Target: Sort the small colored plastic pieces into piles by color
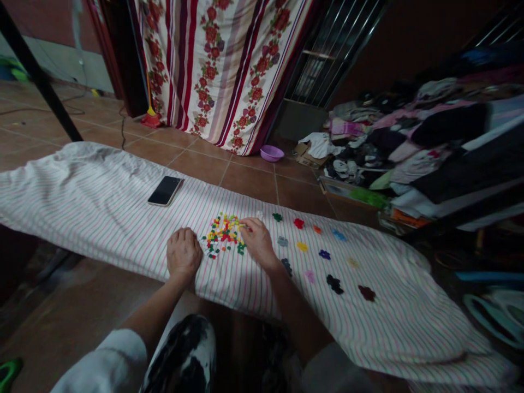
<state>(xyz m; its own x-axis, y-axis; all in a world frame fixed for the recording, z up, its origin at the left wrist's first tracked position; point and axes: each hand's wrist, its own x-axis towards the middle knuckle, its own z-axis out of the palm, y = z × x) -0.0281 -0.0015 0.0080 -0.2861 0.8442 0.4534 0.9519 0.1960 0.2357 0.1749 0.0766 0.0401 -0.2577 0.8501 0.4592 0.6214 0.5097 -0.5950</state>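
A loose pile of small coloured pieces, mostly yellow, green, red and orange, lies on the striped cloth. My right hand reaches over the pile's right edge, thumb and fingertips pinched together; whatever is between them is too small to make out. To the left of the pile my left hand rests on the cloth with its fingers curled in, the palm hidden. Right of my right hand, several flower-like shapes of single colours are spread in rows, among them a red one, a yellow one and a black one.
A phone lies on the cloth behind my left hand. Beyond the cloth are a floral curtain, a purple basin and a broom on the tiled floor. Heaped clothes fill the right side.
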